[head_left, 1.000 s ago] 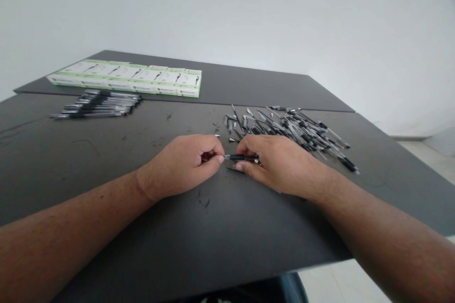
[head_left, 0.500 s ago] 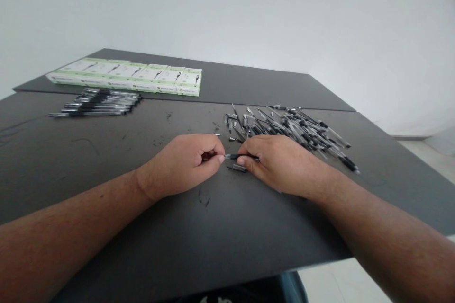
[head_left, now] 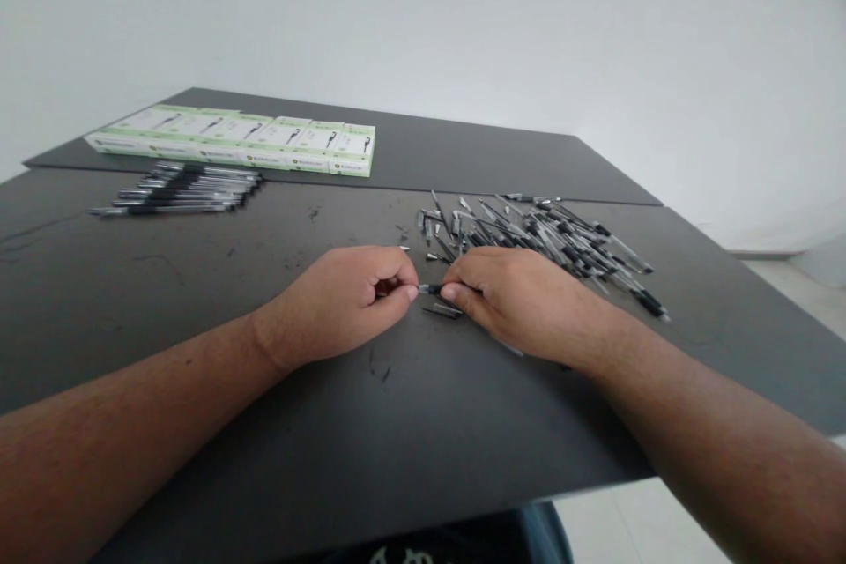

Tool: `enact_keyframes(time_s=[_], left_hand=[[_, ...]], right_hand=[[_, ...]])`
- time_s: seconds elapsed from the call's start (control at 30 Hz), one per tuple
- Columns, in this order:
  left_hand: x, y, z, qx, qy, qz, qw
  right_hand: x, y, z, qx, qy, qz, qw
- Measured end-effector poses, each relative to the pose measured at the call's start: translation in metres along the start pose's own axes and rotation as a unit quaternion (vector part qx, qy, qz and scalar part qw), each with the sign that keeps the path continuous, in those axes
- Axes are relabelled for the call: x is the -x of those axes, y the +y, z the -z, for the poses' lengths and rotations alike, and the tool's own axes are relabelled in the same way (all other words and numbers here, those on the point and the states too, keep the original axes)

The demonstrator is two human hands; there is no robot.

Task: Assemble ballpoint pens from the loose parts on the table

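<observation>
Low over the dark table, my left hand and my right hand face each other with fingertips almost meeting. Between them a short stretch of a pen shows, with a clear end toward the left and a black grip on the right. My left thumb and forefinger pinch its clear end. My right thumb and fingers are closed round the black part, and the rest of it is hidden by the hand. Just below lies a clear pen cap. Small silvery pen tips rest beyond the fingers.
A loose heap of pen parts spreads behind and right of my right hand. At the far left lies a row of assembled pens, and behind it several green-and-white boxes stand side by side. The table ends near my body.
Less of the black grip shows between my hands, and my right fingers sit slightly differently on it. Both hands stay in nearly the same place.
</observation>
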State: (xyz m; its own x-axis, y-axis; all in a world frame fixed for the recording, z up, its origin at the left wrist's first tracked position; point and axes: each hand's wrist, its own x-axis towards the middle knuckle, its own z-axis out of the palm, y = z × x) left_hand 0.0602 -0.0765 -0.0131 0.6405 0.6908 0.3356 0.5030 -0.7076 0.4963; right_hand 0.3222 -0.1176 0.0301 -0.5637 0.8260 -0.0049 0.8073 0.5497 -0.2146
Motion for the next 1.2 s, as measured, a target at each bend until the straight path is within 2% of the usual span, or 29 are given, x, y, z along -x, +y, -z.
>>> enact_keyframes(time_s=[0.13,0.3,0.6,0.77,1.0,1.2], left_hand=[[0.0,0.0006,0.0007,-0.006,-0.004,0.003,1.0],[-0.0007,0.0026,0.002,-0.012,-0.007,0.012,1.0],[-0.0018,0.0052,0.0039,-0.021,0.006,0.035,0.999],[-0.003,0.0059,0.0038,-0.03,0.011,0.042,0.999],[-0.0026,0.0051,0.004,-0.027,0.007,0.04,0.999],[-0.0023,0.0053,0.0036,-0.038,0.005,0.045,0.998]], right_hand=[[0.0028,0.001,0.0001,-0.02,0.016,-0.009,1.0],[0.0046,0.0015,0.0011,-0.025,0.073,-0.002,0.997],[0.003,0.0041,0.0015,0.041,0.09,0.011,0.995],[0.0033,0.0063,-0.0011,0.02,0.065,0.0,0.998],[0.0034,0.004,0.0003,0.0,0.093,-0.029,0.995],[0.0029,0.0045,0.0003,0.001,0.093,-0.009,0.996]])
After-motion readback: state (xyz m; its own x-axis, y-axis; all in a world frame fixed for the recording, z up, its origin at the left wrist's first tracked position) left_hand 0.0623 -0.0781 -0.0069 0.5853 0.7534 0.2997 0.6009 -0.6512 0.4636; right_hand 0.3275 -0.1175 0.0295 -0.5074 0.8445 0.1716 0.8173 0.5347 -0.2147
